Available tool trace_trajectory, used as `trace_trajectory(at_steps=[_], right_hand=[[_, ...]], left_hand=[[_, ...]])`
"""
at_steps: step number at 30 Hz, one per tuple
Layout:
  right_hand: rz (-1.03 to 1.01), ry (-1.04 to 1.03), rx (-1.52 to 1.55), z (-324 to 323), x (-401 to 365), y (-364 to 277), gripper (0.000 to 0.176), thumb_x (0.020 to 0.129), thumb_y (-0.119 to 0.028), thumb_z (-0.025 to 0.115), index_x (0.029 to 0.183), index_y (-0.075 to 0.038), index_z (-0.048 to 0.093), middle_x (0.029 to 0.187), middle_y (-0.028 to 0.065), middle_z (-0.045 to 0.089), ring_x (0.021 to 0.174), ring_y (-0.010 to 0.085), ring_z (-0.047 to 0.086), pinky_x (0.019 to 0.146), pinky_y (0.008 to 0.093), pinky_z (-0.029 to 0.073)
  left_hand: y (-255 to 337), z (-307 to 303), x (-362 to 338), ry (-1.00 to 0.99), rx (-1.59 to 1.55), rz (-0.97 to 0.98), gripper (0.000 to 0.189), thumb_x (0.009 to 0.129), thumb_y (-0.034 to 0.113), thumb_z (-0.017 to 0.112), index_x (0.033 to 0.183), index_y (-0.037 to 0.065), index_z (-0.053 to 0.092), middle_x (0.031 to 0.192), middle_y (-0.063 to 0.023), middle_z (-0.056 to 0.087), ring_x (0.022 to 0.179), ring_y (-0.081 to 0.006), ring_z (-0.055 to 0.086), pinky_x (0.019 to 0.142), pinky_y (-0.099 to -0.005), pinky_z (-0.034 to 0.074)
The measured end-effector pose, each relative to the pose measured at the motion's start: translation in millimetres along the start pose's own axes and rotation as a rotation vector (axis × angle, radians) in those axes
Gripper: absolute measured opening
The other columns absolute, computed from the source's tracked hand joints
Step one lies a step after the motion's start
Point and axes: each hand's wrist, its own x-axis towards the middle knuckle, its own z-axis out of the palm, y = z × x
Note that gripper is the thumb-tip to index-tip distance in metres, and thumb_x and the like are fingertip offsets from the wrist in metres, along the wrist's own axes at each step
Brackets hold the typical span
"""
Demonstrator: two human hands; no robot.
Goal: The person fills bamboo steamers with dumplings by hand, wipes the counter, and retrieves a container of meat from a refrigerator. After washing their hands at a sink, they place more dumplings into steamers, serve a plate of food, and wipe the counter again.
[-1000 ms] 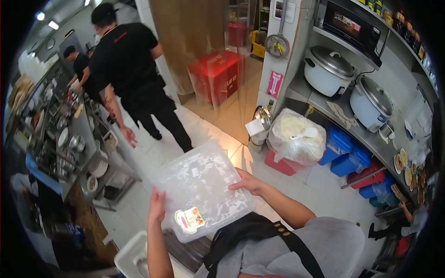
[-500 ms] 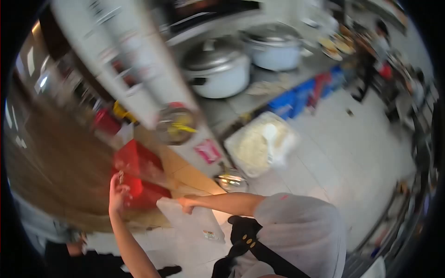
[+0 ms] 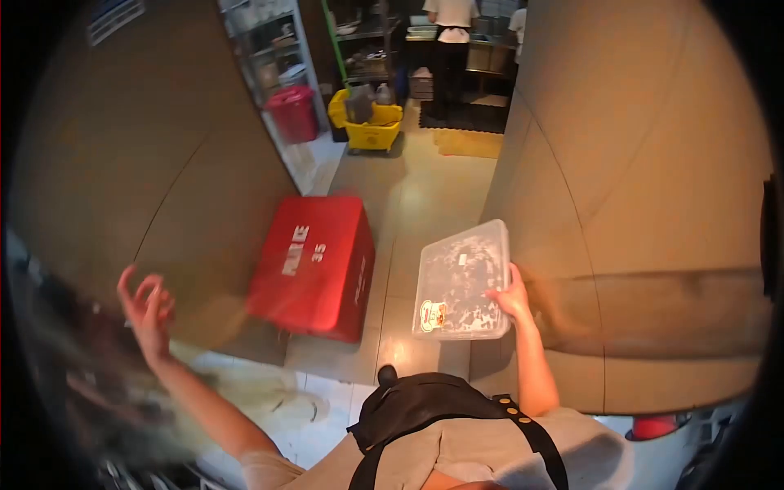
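Observation:
My right hand (image 3: 512, 296) grips the right edge of a clear, flat plastic lid (image 3: 464, 278), with the thumb over its top face. White, flour-like smears cover much of the lid, and a small label sits at its lower left corner. My left hand (image 3: 149, 310) is raised out to the left, empty, its fingers loosely bent and apart. Between the two hands, a red box (image 3: 314, 265) with white lettering and the number 35 stands on the floor against the left wall.
Brown walls flank a tiled passage (image 3: 433, 175). Farther along are a yellow mop bucket (image 3: 373, 126), a pink bin (image 3: 292, 113) and metal shelves (image 3: 363, 41). A person (image 3: 452, 49) stands at the far end, beside a black floor mat (image 3: 465, 117).
My view has swung from the kitchen counter with its pots to the passage. The lid, still in my right hand, is now raised and out to the right. My left hand stays out left.

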Motion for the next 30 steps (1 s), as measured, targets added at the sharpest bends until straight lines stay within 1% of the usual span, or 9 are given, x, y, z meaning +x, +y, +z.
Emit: trace_trajectory(at_steps=[4, 6, 10, 12, 15, 16, 17, 22, 30], right_hand=[[0.142, 0.224, 0.326, 55, 62, -21, 0.08, 0.069, 0.01, 0.065, 0.137, -0.006, 0.026, 0.113, 0.019, 0.057, 0.096, 0.0268, 0.061, 0.076, 0.0354, 0.053], [0.154, 0.275, 0.502, 34, 35, -31, 0.075, 0.071, 0.012, 0.062, 0.136, -0.005, 0.027, 0.112, 0.02, 0.057, 0.092, 0.0283, 0.062, 0.073, 0.0369, 0.054], [0.065, 0.119, 0.687, 25, 59, 6, 0.048, 0.078, 0.005, 0.06, 0.121, -0.004, 0.042, 0.098, 0.0135, 0.059, 0.075, 0.0225, 0.063, 0.061, 0.0378, 0.057], [0.055, 0.04, 0.809, 81, 190, -1, 0.046, 0.078, 0.006, 0.059, 0.12, -0.004, 0.044, 0.098, 0.0124, 0.059, 0.075, 0.0228, 0.062, 0.061, 0.0382, 0.056], [0.091, 0.134, 0.817, 107, 305, -20, 0.048, 0.078, 0.004, 0.062, 0.121, -0.004, 0.044, 0.098, 0.0125, 0.06, 0.077, 0.0239, 0.062, 0.061, 0.038, 0.054], [0.088, 0.146, 0.828, 114, 345, -30, 0.048, 0.078, 0.004, 0.062, 0.121, -0.004, 0.044, 0.098, 0.0125, 0.06, 0.077, 0.0239, 0.062, 0.061, 0.038, 0.054], [0.162, 0.133, 0.794, 119, 382, -40, 0.053, 0.077, 0.003, 0.064, 0.125, -0.003, 0.04, 0.098, 0.0132, 0.06, 0.078, 0.0239, 0.062, 0.062, 0.0377, 0.054], [0.283, 0.333, 0.778, 133, 530, -96, 0.08, 0.073, -0.001, 0.072, 0.136, -0.001, 0.022, 0.098, 0.0165, 0.06, 0.076, 0.0231, 0.062, 0.062, 0.0358, 0.054], [0.277, 0.617, 0.871, 57, 800, -124, 0.083, 0.074, -0.005, 0.071, 0.136, -0.002, 0.017, 0.105, 0.0186, 0.057, 0.085, 0.0285, 0.062, 0.067, 0.0426, 0.054]], left_hand=[[-130, 3, 133, 0.731, 0.131, 0.272, 0.036, 0.084, 0.01, 0.058, 0.118, 0.009, 0.046, 0.104, -0.0049, 0.057, 0.075, -0.0093, 0.055, 0.045, -0.0175, 0.039], [-101, 39, 144, 0.801, -0.08, 0.255, 0.033, 0.085, 0.012, 0.058, 0.117, 0.01, 0.046, 0.102, -0.0046, 0.059, 0.079, -0.0107, 0.056, 0.048, -0.0184, 0.04], [-115, 208, 147, 0.056, 0.055, 0.009, 0.039, 0.085, 0.014, 0.059, 0.121, 0.009, 0.045, 0.097, -0.0035, 0.056, 0.073, -0.0104, 0.056, 0.046, -0.0191, 0.043], [-203, 327, 234, -0.386, 0.084, -0.275, 0.043, 0.083, 0.011, 0.059, 0.123, 0.008, 0.043, 0.093, -0.0031, 0.055, 0.074, -0.0104, 0.055, 0.051, -0.0216, 0.043], [-444, 404, 222, -0.857, 0.393, 0.169, 0.028, 0.081, 0.007, 0.055, 0.109, 0.006, 0.05, 0.078, -0.004, 0.055, 0.069, -0.0149, 0.054, 0.063, -0.0284, 0.046], [-430, 425, 192, -0.871, 0.338, -0.519, 0.023, 0.081, 0.009, 0.055, 0.104, 0.006, 0.052, 0.078, -0.006, 0.056, 0.067, -0.0171, 0.054, 0.063, -0.032, 0.047], [-555, 404, 154, -1.081, 0.298, -0.487, 0.027, 0.082, 0.013, 0.054, 0.109, 0.006, 0.051, 0.085, -0.0085, 0.06, 0.072, -0.0183, 0.058, 0.068, -0.0352, 0.05], [-570, 423, 95, -1.122, 0.764, -0.997, 0.024, 0.081, 0.018, 0.055, 0.103, 0.007, 0.054, 0.084, -0.0087, 0.061, 0.074, -0.0191, 0.059, 0.067, -0.0359, 0.05], [-670, 652, 264, -1.123, 0.806, -0.927, 0.023, 0.08, 0.026, 0.056, 0.093, 0.007, 0.059, 0.083, -0.009, 0.063, 0.077, -0.0204, 0.061, 0.067, -0.0369, 0.05]])
